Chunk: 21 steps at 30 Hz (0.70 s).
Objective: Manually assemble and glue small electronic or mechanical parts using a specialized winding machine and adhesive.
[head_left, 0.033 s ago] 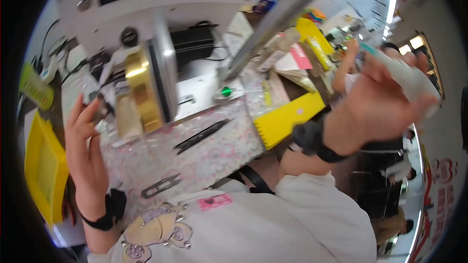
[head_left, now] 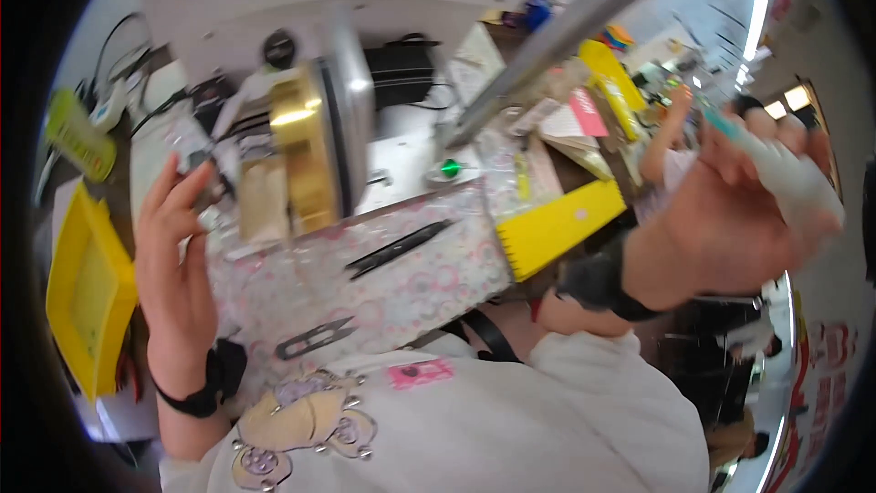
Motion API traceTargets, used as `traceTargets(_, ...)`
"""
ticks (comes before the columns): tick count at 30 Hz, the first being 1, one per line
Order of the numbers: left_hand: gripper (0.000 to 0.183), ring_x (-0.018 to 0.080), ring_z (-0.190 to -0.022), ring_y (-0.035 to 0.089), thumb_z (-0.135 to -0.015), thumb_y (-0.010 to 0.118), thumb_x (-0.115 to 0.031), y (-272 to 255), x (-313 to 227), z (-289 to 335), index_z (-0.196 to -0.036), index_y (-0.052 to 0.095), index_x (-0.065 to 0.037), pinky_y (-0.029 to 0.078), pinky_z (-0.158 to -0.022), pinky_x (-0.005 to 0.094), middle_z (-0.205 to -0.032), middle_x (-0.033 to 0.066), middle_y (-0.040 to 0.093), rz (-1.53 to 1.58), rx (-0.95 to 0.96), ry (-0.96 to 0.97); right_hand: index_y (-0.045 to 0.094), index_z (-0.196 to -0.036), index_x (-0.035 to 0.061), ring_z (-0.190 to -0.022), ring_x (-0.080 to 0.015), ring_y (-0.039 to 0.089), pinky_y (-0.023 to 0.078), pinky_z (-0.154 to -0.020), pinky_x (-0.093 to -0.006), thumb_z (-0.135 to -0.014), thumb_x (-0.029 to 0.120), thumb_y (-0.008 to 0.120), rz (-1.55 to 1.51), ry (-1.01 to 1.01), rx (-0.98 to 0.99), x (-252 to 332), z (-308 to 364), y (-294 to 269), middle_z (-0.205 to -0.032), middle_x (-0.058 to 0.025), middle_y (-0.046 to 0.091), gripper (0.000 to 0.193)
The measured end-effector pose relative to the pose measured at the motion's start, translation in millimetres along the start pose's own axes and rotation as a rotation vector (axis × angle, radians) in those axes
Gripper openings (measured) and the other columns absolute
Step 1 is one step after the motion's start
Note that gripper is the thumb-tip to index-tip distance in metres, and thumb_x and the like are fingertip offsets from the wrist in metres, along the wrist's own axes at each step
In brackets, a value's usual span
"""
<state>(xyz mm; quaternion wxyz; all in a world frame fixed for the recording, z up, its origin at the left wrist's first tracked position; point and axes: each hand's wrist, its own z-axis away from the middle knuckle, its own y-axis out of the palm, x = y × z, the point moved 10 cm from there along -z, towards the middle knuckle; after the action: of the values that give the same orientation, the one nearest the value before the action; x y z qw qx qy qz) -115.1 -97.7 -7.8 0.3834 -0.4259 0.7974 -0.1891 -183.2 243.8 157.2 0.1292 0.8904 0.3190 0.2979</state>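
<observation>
My left hand (head_left: 178,260) is raised beside the machine at the left, palm turned toward it. Its fingers are stretched and spread, with fingertips next to small items and clear plastic, and I see nothing held in them. Off to the right, my right hand (head_left: 730,215) is up in the air, blurred, with fingers closed round a whitish tapered thing with a teal tip (head_left: 785,164). The machine's gold-coloured drum (head_left: 306,151) stands by a grey disc. On the pink-patterned mat (head_left: 424,283) lie a black pen-shaped tool (head_left: 397,249) and thread snips (head_left: 315,338).
A yellow tray (head_left: 87,297) stands at the far left, near a green container (head_left: 82,137). A yellow notebook (head_left: 561,228) lies at the table's right edge. A grey metal post (head_left: 547,55) slants across the back. Another person's arm (head_left: 671,132) shows beyond at the right.
The whole view has shifted slightly, so the table things appear further right. My right hand still holds the whitish thing; my left hand keeps nearly the same pose by the machine.
</observation>
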Motion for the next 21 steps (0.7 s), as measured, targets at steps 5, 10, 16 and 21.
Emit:
traceTargets(5, 0.018, 0.0393, -0.119, 0.049, -0.074, 0.054, 0.010, -7, -6, -1, -0.085, 0.050, -0.003, 0.038, -0.096, 0.0453, -0.114, 0.0159, 0.061, 0.017, -0.022, 0.064, 0.046, -0.121, -0.0034, -0.078, -0.0204, 0.045, 0.039, -0.078, -0.0336, -0.078, 0.035, 0.068, 0.052, 0.310, 0.611, -87, 38, 90, -0.105, -0.0138, 0.045, 0.062)
traceTargets(10, 0.016, 0.0416, -0.121, 0.046, -0.077, 0.050, 0.009, -6, 1, 3, -0.085, 0.046, -0.004, 0.039, -0.097, 0.0432, -0.117, 0.0174, 0.060, 0.043, -0.008, 0.043, 0.049, -0.113, -0.0069, -0.078, -0.0226, 0.052, 0.043, -0.075, -0.0322, -0.075, 0.036, 0.068, 0.356, 0.143, 0.859, -143, 69, 136, -0.097, -0.0166, 0.053, 0.060)
traceTargets(16, 0.014, 0.0425, -0.121, 0.046, -0.078, 0.050, 0.008, -7, 7, 6, -0.085, 0.047, -0.004, 0.040, -0.095, 0.0423, -0.116, 0.0167, 0.061, 0.061, -0.018, 0.073, 0.051, -0.107, -0.0097, -0.077, -0.0254, 0.059, 0.046, -0.073, -0.0322, -0.073, 0.035, 0.068, 0.646, 0.007, 0.935, -173, 92, 145, -0.092, -0.0192, 0.058, 0.059)
traceTargets(21, 0.012, 0.0424, -0.120, 0.047, -0.079, 0.051, 0.006, -8, 6, 4, -0.084, 0.047, -0.004, 0.041, -0.095, 0.0418, -0.115, 0.0166, 0.062, 0.078, -0.036, 0.081, 0.051, -0.108, -0.0100, -0.079, -0.0296, 0.061, 0.048, -0.076, -0.0365, -0.075, 0.031, 0.066, 0.622, 0.076, 0.551, -169, 80, 104, -0.100, -0.0205, 0.054, 0.055)
